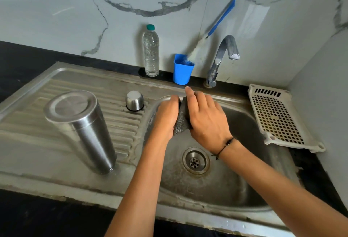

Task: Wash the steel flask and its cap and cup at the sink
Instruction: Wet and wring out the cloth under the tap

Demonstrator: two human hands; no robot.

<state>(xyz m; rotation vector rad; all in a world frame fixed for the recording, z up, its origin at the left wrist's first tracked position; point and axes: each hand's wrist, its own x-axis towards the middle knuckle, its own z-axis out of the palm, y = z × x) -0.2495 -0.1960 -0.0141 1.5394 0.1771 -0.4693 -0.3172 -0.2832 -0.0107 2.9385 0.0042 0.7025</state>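
Standing inverted on the drainboard (28, 142), flask (81, 129) axis vertical, mouth down; both hands' fingers (205, 103) clasp the scouring pad (181, 119) at 3 o'clock.

One flask (80, 129), one cup (134, 100), one bottle (150, 51), two hands (166, 116).

The steel flask (81, 131) stood upside down on the draining board, blocking the 9 o'clock side; the small steel cup (134, 101) sat at 11. Toward 12, a blue holder (182, 69), water bottle (150, 51) and tap (222, 59) lined the wall. A white rack (278, 118) closed off 3 o'clock. Around the drain (195, 161), the basin lay open.
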